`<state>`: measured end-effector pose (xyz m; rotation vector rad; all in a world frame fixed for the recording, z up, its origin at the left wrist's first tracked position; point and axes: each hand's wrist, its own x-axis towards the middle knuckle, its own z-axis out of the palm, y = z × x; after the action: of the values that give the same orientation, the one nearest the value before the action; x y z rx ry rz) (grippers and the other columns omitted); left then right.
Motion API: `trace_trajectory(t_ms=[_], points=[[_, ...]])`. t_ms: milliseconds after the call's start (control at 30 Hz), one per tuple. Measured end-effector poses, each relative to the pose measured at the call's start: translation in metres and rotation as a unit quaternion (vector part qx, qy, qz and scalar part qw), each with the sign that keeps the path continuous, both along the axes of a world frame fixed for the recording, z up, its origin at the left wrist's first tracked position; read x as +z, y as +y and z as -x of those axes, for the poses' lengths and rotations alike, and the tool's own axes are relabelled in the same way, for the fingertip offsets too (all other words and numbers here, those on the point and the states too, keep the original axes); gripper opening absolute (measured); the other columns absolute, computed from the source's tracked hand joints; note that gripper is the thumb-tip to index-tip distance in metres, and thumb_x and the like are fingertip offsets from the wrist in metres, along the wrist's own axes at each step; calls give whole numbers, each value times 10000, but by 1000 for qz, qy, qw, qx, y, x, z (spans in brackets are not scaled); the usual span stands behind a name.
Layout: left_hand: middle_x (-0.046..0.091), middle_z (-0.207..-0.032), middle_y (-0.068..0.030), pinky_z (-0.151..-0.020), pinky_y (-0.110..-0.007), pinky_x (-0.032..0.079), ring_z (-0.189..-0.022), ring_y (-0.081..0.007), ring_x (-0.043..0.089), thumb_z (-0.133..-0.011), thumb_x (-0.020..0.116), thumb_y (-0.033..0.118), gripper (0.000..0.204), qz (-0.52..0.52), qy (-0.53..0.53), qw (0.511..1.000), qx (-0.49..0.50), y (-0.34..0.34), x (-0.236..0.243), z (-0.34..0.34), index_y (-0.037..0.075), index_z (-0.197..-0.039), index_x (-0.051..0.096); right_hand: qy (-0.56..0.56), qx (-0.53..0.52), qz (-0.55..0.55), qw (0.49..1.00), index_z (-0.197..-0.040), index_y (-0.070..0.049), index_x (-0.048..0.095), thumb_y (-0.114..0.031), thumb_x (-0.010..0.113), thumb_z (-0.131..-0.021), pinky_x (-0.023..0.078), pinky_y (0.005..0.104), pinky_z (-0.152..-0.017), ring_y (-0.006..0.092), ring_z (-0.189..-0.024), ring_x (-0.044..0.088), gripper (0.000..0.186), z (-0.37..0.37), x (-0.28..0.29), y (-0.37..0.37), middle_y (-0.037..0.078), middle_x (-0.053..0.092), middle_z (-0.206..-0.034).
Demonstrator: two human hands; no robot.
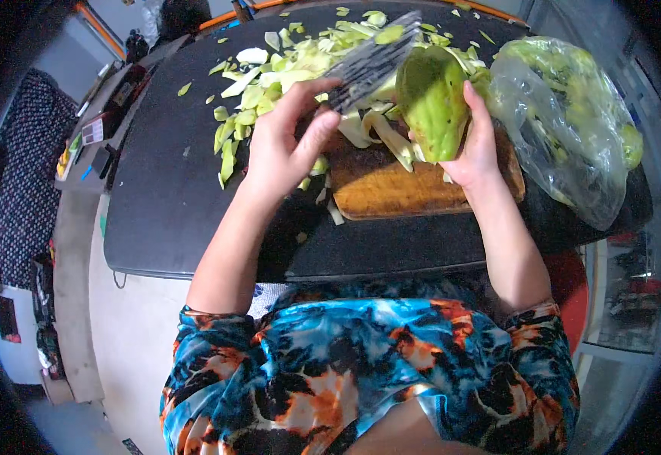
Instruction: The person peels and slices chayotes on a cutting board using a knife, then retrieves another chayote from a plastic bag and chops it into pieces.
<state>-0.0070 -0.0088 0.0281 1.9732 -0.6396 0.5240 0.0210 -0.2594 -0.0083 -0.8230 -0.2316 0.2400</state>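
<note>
dark and broad, a counter [163, 220] strewn with pale-green parings [292, 76] fills the space ahead of a person in a blue, orange and black patterned top [330, 364], with a pale floor [133, 334] below and to the left of the left forearm. the person's right hand [471, 152] holds a large green fruit [433, 102], its fingers and thumb wrapped about the lower end; the fruit lies against the palm, tilted upward, its bulk just left of and beyond the hand. the left hand [289, 136] is closed around the near end of a broad, streaked grey blade [372, 64], which points away and to the right of that hand, toward the top of the fruit; motion blurs it, and whether it touches the skin cannot be told. a green slice [389, 34] shows against the blade's far end. beneath the right hand lies a wooden cutting board [421, 189], with curled pale strips [391, 140] between the two hands. to the right of the right hand, a clear plastic bag [566, 159] bulges with green contents. well to the left of the left hand, a cluttered side shelf [80, 171] carries a small framed box [95, 130], any print on it too small to read.
</note>
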Motion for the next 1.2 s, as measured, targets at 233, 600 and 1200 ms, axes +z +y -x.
trace_trajectory(t_ms=[233,600,1200], points=[[621,-726,-66,-625,-292,482,-600,-189,587,-798,684,304,425,-119,-95,980,-125,-8,10,20,-5,-1080,611,48,-37,-83,995,-1226,-48,497,-338,430,-945,461,434,-936,273,-1083,549,409,0,-15,6,132,548,-1213],[645,-801,-123,-624,-321,498,-650,-230,634,-758,720,265,429,-145,-111,980,-76,-10,0,15,16,-1090,609,22,-8,-73,997,-1223,-50,500,-482,461,-914,478,410,-904,260,-1091,546,533,6,-13,8,123,570,-1182],[666,-969,-105,-676,-295,496,-685,-213,626,-817,668,268,364,-126,-82,987,-61,-12,6,19,23,-1079,611,23,9,-149,989,-1185,-115,558,-411,559,-870,436,391,-942,212,-1076,549,433,0,-11,2,42,597,-1147]])
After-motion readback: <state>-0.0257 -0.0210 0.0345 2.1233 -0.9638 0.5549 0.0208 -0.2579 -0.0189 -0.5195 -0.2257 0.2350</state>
